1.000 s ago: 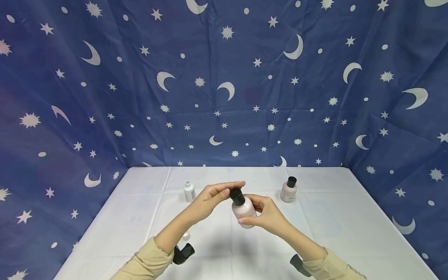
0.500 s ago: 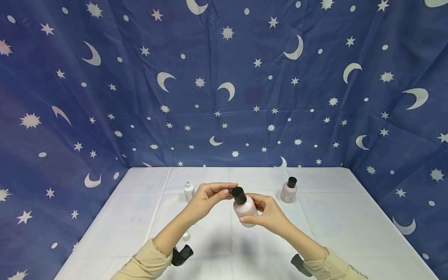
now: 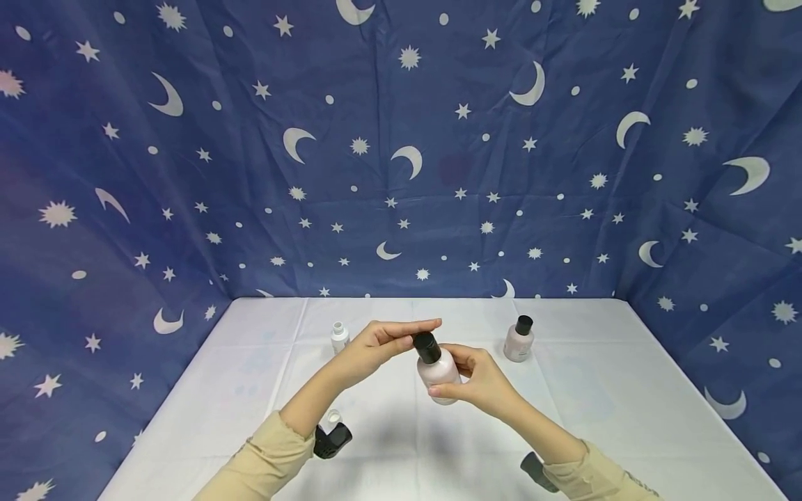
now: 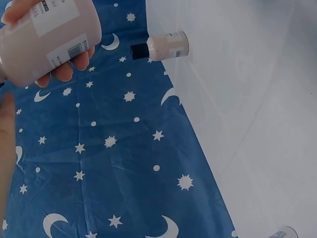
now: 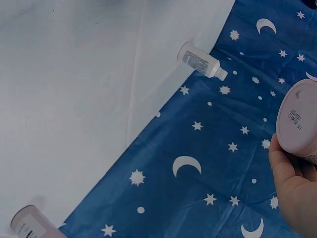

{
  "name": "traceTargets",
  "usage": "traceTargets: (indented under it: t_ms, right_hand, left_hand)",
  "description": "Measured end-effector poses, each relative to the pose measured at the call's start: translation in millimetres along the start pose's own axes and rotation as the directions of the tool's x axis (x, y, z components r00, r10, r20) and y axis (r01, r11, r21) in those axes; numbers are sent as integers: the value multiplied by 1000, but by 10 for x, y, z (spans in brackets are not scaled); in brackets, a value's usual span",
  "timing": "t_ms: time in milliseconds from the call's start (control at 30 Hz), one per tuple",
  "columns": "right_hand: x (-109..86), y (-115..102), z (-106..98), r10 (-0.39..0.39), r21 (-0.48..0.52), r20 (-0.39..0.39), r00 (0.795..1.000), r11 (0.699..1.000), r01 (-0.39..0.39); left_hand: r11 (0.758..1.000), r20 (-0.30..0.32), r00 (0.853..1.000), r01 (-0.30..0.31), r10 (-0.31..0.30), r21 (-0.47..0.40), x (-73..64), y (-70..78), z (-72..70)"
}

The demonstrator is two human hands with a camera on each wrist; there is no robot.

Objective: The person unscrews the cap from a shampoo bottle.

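Observation:
In the head view, my right hand [image 3: 485, 383] holds a pale pink bottle [image 3: 436, 376] with a black cap [image 3: 427, 348] above the table, tilted with its cap toward the upper left. My left hand [image 3: 370, 351] is at the cap, fingers stretched straight over its top and thumb at its side. The left wrist view shows the bottle's labelled side [image 4: 49, 42] with right-hand fingers [image 4: 62, 72] wrapped behind it. Its printed base [image 5: 298, 120] faces the right wrist camera. Whether the cap is fully screwed down cannot be seen.
A second pink bottle [image 3: 518, 344] with a black cap stands at the back right of the white table [image 3: 601, 390]. At back left is a small white bottle [image 3: 340, 337] without a cap, partly behind my left hand. A small white cap [image 3: 335, 416] lies near my left forearm.
Half a second ago my left fingers were drawn in beside the black cap; now they are extended straight across it. My right hand keeps its hold on the bottle, almost still.

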State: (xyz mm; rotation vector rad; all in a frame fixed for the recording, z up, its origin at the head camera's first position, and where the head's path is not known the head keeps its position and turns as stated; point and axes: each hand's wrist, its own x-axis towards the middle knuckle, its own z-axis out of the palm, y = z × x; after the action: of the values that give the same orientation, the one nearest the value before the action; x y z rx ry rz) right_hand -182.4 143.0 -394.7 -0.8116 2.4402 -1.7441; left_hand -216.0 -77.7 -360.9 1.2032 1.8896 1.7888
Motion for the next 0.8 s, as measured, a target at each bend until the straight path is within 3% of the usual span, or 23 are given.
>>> traceTargets:
  t_ms: [67,133,333,467,667,800]
  right_hand:
    - [2,-3,-2,2,2,3,1000,1000,-2]
    - [2,-6,-4,3,1,1,1000,1000,-3]
    - [6,-15,-4,-10,1,-10,1000,1000,10]
    - [7,-17,-1,-21,7,-10,1000,1000,21]
    - [12,-24,6,-23,4,-1,1000,1000,23]
    - [7,-29,4,-20,-1,-2,1000,1000,20]
  left_hand:
    - [1000,28,1000,-6,7,-7,11,-2,-2]
    - [1000,18,1000,-8,9,-23,22,-1,2]
    - [998,-131,990,44,-50,-47,37,34,40]
    - [997,-173,982,70,-75,-33,46,58,68]
    - [997,-193,981,30,-15,75,64,57,99]
    - [991,-216,976,47,-18,129,85,64,120]
